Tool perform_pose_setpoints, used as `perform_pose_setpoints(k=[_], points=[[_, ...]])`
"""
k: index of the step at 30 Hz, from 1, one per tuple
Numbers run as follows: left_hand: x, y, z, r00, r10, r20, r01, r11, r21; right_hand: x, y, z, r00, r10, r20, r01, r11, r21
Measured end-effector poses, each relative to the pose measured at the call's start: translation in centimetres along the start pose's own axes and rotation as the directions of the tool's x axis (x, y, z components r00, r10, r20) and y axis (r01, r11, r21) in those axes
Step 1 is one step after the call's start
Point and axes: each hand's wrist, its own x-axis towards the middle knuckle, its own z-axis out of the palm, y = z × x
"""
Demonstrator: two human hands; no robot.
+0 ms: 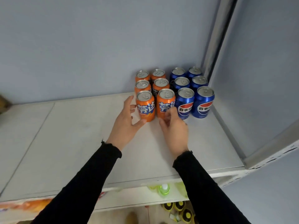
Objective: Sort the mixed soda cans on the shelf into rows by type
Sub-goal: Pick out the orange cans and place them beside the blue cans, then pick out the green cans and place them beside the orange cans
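Twelve cans were seen standing upright at the back right of the shelf (80,143), six orange cans (159,84) in two rows on the left and six blue cans (188,84) in two rows on the right. The left hand (125,125) was spread open around the front-left orange can (145,107), fingers (129,102) released, thumb touching its base. The right hand (174,128) was held loosely curled against the next orange can (165,103), gripping nothing.

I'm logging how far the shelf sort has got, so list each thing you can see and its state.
Orange soda cans: six, upright, unopened, two rows on the left.
Blue cola cans: six, upright, unopened, two rows on the right.
Left hand: open, fingers around the front-left orange can, no closed grip.
Right hand: fingers curled at the front-right orange can.
Shelf: bare left of the cans.
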Motion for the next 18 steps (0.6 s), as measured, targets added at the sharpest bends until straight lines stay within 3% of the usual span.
perform_pose_setpoints(k=[4,9,18], points=[[-3.3,-2.2,-3.2,0.999,0.015,-0.041,-0.002,0.956,0.292,-1.6,-2.6,0.8,0.987,-0.151,0.056,0.149,0.988,0.027],[-8.3,-4.9,-10.2,0.99,0.015,-0.142,0.049,0.897,0.438,-4.2,-7.8,4.5,0.908,-0.348,0.233,0.353,0.935,0.024],[-20.2,-14.4,-25.9,0.944,-0.059,-0.325,0.221,0.845,0.488,-12.9,-22.2,15.6,0.802,-0.503,0.323,0.503,0.859,0.09]])
